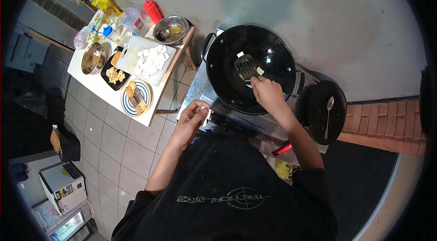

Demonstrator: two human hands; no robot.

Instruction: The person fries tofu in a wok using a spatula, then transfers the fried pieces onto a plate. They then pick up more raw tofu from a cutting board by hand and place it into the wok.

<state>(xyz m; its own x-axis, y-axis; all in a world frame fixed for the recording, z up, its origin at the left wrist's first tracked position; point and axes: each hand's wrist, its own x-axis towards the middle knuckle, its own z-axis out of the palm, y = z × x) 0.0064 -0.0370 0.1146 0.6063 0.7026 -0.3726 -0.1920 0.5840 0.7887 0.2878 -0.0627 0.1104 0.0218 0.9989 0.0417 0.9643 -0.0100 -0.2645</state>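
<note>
In the head view, my right hand point(267, 93) reaches over the black wok point(223, 84), fingers closed on a slotted spatula point(244, 65); my fingers hide its handle. The spatula's dark blade is down inside the wok. Small pale pieces lie around the blade, including a white piece point(240, 54) above it and a yellowish piece point(260, 71) at its right. My left hand point(193, 118), left of the wok and in front of my body, pinches a white block-like piece point(205, 116) between thumb and fingers.
At left, a white table point(82, 79) bears a cutting board point(129, 59) with white cubes, a striped plate point(148, 101), a metal bowl point(160, 29) and a red bottle point(153, 11). Right of the wok, a spoon point(328, 116) lies on a round black surface point(316, 109). A red handle point(282, 149) sticks out below.
</note>
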